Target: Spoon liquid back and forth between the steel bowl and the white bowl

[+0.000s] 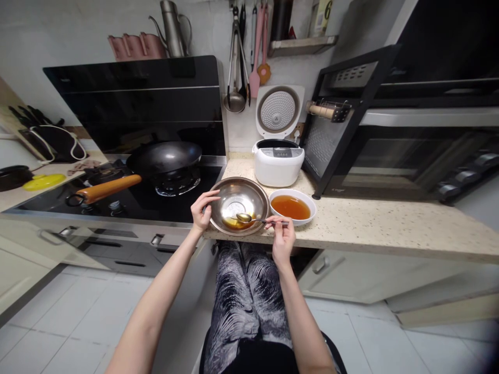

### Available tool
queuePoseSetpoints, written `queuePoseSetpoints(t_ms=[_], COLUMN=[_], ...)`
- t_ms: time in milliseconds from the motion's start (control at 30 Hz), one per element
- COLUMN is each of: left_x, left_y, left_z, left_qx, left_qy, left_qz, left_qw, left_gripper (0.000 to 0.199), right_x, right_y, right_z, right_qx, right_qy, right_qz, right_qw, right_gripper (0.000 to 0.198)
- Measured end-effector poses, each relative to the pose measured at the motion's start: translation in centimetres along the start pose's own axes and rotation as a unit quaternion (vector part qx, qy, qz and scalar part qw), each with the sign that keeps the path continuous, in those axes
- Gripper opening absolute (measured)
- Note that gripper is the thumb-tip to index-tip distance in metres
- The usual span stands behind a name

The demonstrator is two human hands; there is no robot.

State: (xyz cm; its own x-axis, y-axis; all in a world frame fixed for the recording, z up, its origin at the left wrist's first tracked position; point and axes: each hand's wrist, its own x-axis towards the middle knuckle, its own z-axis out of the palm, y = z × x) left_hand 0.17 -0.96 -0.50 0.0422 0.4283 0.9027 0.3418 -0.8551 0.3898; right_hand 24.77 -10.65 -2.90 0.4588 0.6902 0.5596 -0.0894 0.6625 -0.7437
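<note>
Head view: holding a metal bowl (pixel 254 193) at twelve o'clock by its nine-o'clock rim with half-curled left hand (pixel 202 210), apparently for steadiness; pinching a spoon (pixel 245 218) inside with closed right hand (pixel 283 238), white bowl (pixel 302 222) just beside at three o'clock, likely for reach.

A white rice cooker (pixel 279 167) stands lid-up near the back edge of the counter (pixel 390 223), a black oven (pixel 413 161) to its right. On the stove (pixel 136 209), a black wok (pixel 166 157) points its wooden handle (pixel 111 189) toward the front left corner. A pink spatula (pixel 254 81) and a metal ladle (pixel 235 102) hang on the wall (pixel 239 132)
</note>
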Motion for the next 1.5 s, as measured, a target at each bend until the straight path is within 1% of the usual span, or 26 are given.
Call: queuePoseSetpoints(t_ms=[133,267,433,600,767,1000,1167,1300,1400,1500], left_x=[0.0,0.1,0.2,0.2,0.2,0.3,0.3,0.2,0.2,0.3], left_y=[0.1,0.1,0.2,0.2,0.2,0.2,0.1,0.1,0.1,0.1], left_z=[0.0,0.0,0.0,0.0,0.0,0.1,0.1,0.0,0.0,0.0], left_qx=[-0.021,-0.013,-0.032,-0.035,-0.032,-0.019,-0.015,-0.027,-0.029,-0.03], left_qy=[0.004,0.001,0.003,0.001,0.003,0.001,0.003,0.001,0.002,0.002], left_qz=[0.011,0.004,0.017,0.02,0.015,0.013,0.013,0.016,0.015,0.016], left_qw=[1.0,1.0,0.999,0.999,0.999,1.0,1.0,1.0,0.999,0.999], left_gripper=[0.034,0.036,0.032,0.031,0.032,0.034,0.035,0.033,0.032,0.032], right_x=[0.2,0.3,0.5,0.9,1.5,2.7,2.9,2.9,2.7,2.7], right_y=[-0.7,-1.2,-1.6,-2.1,-2.9,-3.6,-3.4,-2.8,-2.2,-1.7], right_z=[-0.1,-0.3,-0.4,-0.3,-0.4,-1.4,-2.3,-2.8,-3.2,-3.6], right_qx=[-0.024,-0.058,-0.058,-0.056,-0.059,-0.072,-0.084,-0.117,-0.14,-0.174], right_qy=[0.025,0.037,0.05,0.066,0.1,0.151,0.174,0.165,0.138,0.101], right_qz=[-0.02,-0.044,-0.07,-0.079,-0.09,-0.118,-0.123,-0.149,-0.176,-0.219], right_qw=[0.999,0.997,0.995,0.993,0.989,0.979,0.973,0.968,0.964,0.955], right_gripper=[0.019,0.02,0.018,0.018,0.02,0.018,0.014,0.014,0.012,0.009])
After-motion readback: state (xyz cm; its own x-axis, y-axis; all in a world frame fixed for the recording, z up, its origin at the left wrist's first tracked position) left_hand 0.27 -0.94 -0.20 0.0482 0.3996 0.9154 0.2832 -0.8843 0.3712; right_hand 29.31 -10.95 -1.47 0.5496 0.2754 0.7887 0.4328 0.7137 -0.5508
